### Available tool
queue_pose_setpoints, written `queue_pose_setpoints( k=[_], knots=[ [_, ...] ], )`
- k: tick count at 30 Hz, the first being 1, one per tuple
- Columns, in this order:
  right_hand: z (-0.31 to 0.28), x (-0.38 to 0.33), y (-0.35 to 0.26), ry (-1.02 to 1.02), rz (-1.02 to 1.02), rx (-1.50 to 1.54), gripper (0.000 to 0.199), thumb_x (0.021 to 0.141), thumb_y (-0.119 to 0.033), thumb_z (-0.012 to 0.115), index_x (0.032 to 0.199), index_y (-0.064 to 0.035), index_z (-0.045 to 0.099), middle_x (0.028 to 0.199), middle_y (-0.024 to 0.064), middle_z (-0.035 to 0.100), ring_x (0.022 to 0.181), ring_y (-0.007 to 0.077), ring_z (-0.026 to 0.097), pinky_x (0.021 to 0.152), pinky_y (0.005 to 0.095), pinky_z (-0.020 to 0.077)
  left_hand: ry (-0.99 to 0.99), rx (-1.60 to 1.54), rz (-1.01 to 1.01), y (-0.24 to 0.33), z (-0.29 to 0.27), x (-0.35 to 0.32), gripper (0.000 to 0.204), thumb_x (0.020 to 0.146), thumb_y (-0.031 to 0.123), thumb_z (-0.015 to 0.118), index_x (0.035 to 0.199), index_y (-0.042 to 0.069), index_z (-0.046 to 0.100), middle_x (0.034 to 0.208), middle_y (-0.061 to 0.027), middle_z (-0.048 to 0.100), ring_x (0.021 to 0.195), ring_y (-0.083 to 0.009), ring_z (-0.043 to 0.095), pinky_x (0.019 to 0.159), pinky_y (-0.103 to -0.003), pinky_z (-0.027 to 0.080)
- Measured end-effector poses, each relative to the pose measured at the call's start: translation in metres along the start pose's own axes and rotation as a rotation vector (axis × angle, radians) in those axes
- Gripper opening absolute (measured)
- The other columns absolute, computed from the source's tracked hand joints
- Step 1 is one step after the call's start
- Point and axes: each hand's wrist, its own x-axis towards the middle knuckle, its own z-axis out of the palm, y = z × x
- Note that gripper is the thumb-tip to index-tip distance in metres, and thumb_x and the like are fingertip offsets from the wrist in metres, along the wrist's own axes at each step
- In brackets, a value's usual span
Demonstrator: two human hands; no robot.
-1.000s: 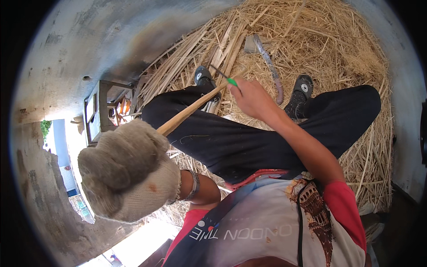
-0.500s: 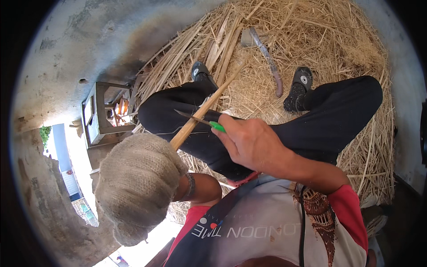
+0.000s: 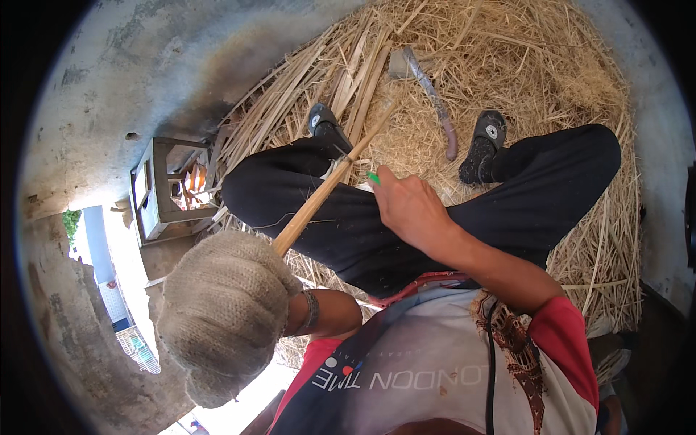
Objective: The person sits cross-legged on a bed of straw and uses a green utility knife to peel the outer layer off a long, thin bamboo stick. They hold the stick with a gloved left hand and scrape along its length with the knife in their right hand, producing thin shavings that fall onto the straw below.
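Note:
My left hand (image 3: 226, 312), in a thick grey-brown knitted glove, is closed round the near end of a pale bamboo strip (image 3: 317, 200). The strip slants away up and to the right, past my left knee, toward the straw. My bare right hand (image 3: 415, 206) grips a knife (image 3: 373, 177), whose green handle shows just beyond my fingers. Its thin dark blade reaches left and lies across the strip's far part. The glove hides the strip's near end and my left fingers.
Shavings and straw (image 3: 507, 51) cover the floor, with long split strips (image 3: 360, 76) at the far left. A long curved blade with a brown handle (image 3: 435, 101) lies between my feet, beside a grey block (image 3: 399, 64). Left stands a wooden frame (image 3: 161, 188) by the wall.
My right hand has moved away from me along the bamboo strip, taking the knife toward its far end. My gloved left hand has stayed nearly in place.

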Motion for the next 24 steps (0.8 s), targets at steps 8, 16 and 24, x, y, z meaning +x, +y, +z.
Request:
queue_pose_setpoints(
  k=[8, 16, 24],
  knots=[
    [-0.004, -0.009, -0.017, -0.018, -0.006, 0.100, 0.022, 0.098, -0.019, 0.057, 0.095, 0.0019, 0.052, 0.061, 0.0262, 0.058, 0.060, 0.0475, 0.061, 0.051, 0.0522, 0.0472, 0.097, 0.023, 0.042, 0.008, 0.009, -0.002, 0.051, 0.096, 0.041, 0.053, 0.130, 0.004, 0.047, 0.130, -0.0152, 0.053, 0.124, -0.0214, 0.052, 0.110, -0.040, 0.042],
    [-0.014, -0.019, -0.038, 0.037, -0.115, 0.232, 0.018, 0.096, -0.017, 0.059, 0.093, -0.0007, 0.053, 0.056, 0.0229, 0.056, 0.055, 0.0450, 0.060, 0.050, 0.0514, 0.0472, 0.145, 0.002, 0.047, 0.010, 0.014, -0.001, 0.054, 0.096, 0.040, 0.053, 0.135, 0.003, 0.047, 0.133, -0.0164, 0.052, 0.125, -0.0233, 0.052, 0.110, -0.041, 0.044],
    [0.011, 0.005, -0.009, 0.046, -0.003, -0.060, 0.019, 0.095, -0.017, 0.058, 0.094, 0.0009, 0.054, 0.060, 0.0244, 0.060, 0.060, 0.0451, 0.063, 0.052, 0.0525, 0.0512, -0.068, -0.509, -0.134, -0.010, 0.032, 0.016, 0.058, 0.096, 0.039, 0.054, 0.140, 0.002, 0.046, 0.137, -0.0177, 0.052, 0.127, -0.0252, 0.053, 0.110, -0.042, 0.046]
  ],
)
